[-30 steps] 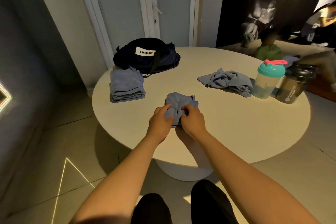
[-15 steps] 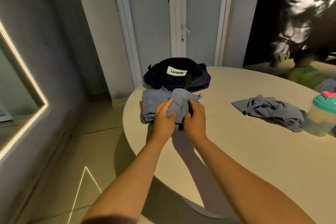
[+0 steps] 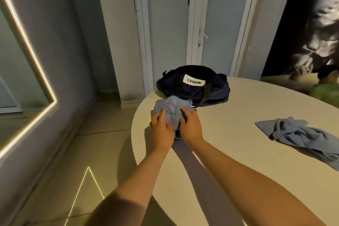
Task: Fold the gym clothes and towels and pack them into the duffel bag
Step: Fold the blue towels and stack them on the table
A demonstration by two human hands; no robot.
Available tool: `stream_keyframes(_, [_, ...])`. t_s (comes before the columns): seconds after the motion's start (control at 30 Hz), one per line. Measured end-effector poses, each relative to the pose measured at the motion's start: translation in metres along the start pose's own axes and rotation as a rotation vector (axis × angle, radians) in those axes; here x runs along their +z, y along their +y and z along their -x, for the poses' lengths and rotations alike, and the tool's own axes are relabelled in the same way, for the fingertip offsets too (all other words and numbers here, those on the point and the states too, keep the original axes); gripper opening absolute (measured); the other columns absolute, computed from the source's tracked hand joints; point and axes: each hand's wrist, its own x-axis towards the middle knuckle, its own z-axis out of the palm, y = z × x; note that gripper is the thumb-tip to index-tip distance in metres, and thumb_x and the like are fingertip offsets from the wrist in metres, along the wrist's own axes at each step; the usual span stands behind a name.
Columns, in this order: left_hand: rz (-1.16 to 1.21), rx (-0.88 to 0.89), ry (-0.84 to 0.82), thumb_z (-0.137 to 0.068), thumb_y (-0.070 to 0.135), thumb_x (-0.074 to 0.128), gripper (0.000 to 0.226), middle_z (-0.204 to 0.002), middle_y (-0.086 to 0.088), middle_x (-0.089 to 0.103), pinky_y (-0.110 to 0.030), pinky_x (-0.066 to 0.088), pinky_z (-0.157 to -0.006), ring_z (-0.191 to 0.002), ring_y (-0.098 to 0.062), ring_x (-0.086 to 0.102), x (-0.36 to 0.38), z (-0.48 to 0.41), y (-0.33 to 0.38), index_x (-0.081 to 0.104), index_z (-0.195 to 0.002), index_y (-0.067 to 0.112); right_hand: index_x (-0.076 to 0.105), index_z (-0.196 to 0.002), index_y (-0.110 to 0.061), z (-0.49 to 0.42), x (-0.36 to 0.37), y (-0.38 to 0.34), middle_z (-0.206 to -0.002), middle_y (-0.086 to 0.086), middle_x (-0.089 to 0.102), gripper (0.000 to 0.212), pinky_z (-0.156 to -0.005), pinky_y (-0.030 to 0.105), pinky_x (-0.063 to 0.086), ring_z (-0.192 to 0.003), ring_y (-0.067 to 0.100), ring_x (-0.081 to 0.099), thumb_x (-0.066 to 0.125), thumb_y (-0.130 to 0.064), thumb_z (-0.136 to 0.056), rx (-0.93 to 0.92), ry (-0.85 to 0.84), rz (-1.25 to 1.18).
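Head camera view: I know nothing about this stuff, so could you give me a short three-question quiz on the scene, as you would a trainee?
1. True or false: the duffel bag lies on the floor.
2. What do the left hand and right hand grip together? A a bottle; B a blue cloth bundle; C a shoe.
3. Fill in: the crumpled blue garment lies on the table to the hands' ____.
Key: 1 false, it sits on the table; 2 B; 3 right.
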Motion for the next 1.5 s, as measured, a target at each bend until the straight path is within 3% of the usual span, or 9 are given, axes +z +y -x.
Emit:
stream_keyframes(0.23, [0.252, 0.063, 0.218, -0.099, 0.000, 0.053, 0.058, -0.137, -0.008, 0.040, -0.025, 0.050, -0.093, -0.109, -0.018, 0.054, 0.005, 0.003, 0.000, 0.038, -0.153, 0.016, 0.051, -0.144, -0.010, -0.008, -0.001, -0.016, -0.143, -0.004, 0.045, 0.044, -0.099, 0.008, 0.034, -0.121, 0.004, 0.042, 0.045, -0.002, -0.100, -0.333, 0.093, -0.033])
stream_keyframes(0.33, [0.177, 0.015, 0.150, -0.100, 0.003, 0.053, 0.053, -0.146, -0.010, 0.035, -0.031, 0.053, -0.093, -0.115, -0.028, 0.056, 0.007, 0.002, -0.006, 0.043, -0.150, 0.017, 0.050, -0.146, -0.019, -0.018, 0.009, -0.004, -0.151, 0.006, 0.040, 0.044, -0.108, 0.041, 0.039, -0.132, 0.027, 0.044, 0.042, -0.021, -0.102, -0.126, -0.024, 0.161])
stream_keyframes(0.43, [0.044, 0.004, 0.051, -0.105, 0.016, 0.044, 0.046, -0.159, -0.004, 0.027, -0.036, 0.047, -0.104, -0.134, -0.027, 0.043, 0.003, 0.004, -0.006, 0.044, -0.150, 0.028, 0.046, -0.144, -0.030, -0.011, 0.005, -0.001, -0.149, 0.013, 0.029, 0.042, -0.097, 0.042, 0.040, -0.130, 0.038, 0.037, 0.043, -0.031, -0.102, 0.197, -0.071, 0.177])
stream_keyframes(0.6, [0.020, 0.036, 0.025, -0.107, 0.028, 0.039, 0.045, -0.157, 0.002, 0.033, -0.045, 0.053, -0.098, -0.128, -0.027, 0.051, 0.001, 0.006, -0.014, 0.038, -0.151, 0.037, 0.063, -0.125, -0.016, 0.000, 0.001, -0.004, -0.124, 0.012, 0.046, 0.031, -0.089, 0.033, 0.049, -0.102, 0.029, 0.058, 0.054, -0.007, -0.097, 0.055, 0.125, -0.064])
stream_keyframes(0.73, [0.032, 0.028, 0.094, -0.106, 0.024, 0.046, 0.052, -0.159, -0.001, 0.027, -0.016, 0.046, -0.080, -0.114, -0.025, 0.060, -0.006, 0.008, 0.000, 0.032, -0.156, 0.025, 0.066, -0.121, -0.008, -0.006, -0.001, -0.019, -0.122, 0.000, 0.048, 0.033, -0.089, 0.011, 0.041, -0.099, 0.004, 0.053, 0.050, 0.006, -0.095, -0.059, 0.182, -0.262])
stream_keyframes(0.93, [-0.007, -0.081, -0.067, -0.106, 0.027, 0.047, 0.061, -0.166, -0.004, 0.006, -0.031, 0.042, -0.106, -0.139, -0.030, 0.040, -0.005, 0.006, 0.000, 0.020, -0.160, 0.018, 0.063, -0.111, 0.004, -0.008, 0.004, -0.002, -0.120, 0.012, 0.050, 0.022, -0.077, 0.033, 0.047, -0.093, 0.026, 0.055, 0.047, -0.003, -0.098, 0.073, 0.036, -0.072])
stream_keyframes(1.07, [-0.098, 0.085, -0.094, -0.096, 0.042, 0.063, 0.068, -0.168, 0.004, -0.004, -0.046, 0.029, -0.119, -0.151, -0.029, 0.013, -0.002, 0.008, -0.011, 0.032, -0.156, 0.032, 0.072, -0.111, -0.015, 0.001, 0.003, 0.012, -0.109, 0.014, 0.064, 0.025, -0.082, 0.033, 0.043, -0.105, 0.030, 0.054, 0.052, -0.018, -0.098, 0.032, 0.110, 0.036])
stream_keyframes(1.3, [-0.227, 0.229, -0.002, -0.095, 0.031, 0.068, 0.048, -0.161, 0.005, 0.031, -0.050, 0.032, -0.115, -0.147, -0.016, 0.005, -0.005, 0.015, -0.008, 0.054, -0.141, 0.031, 0.072, -0.113, -0.017, 0.008, -0.017, -0.008, -0.112, 0.005, 0.056, 0.027, -0.089, 0.027, 0.045, -0.103, 0.020, 0.055, 0.052, -0.006, -0.096, -0.019, 0.184, -0.145])
stream_keyframes(1.5, [0.038, 0.195, -0.124, -0.096, 0.006, 0.061, 0.033, -0.151, -0.003, 0.046, -0.052, 0.038, -0.112, -0.144, -0.030, 0.034, 0.003, -0.003, -0.016, 0.072, -0.121, 0.025, 0.061, -0.131, -0.006, 0.025, -0.014, 0.006, -0.114, 0.004, 0.039, 0.034, -0.087, 0.023, 0.043, -0.090, 0.016, 0.049, 0.043, -0.003, -0.102, 0.081, 0.086, -0.098])
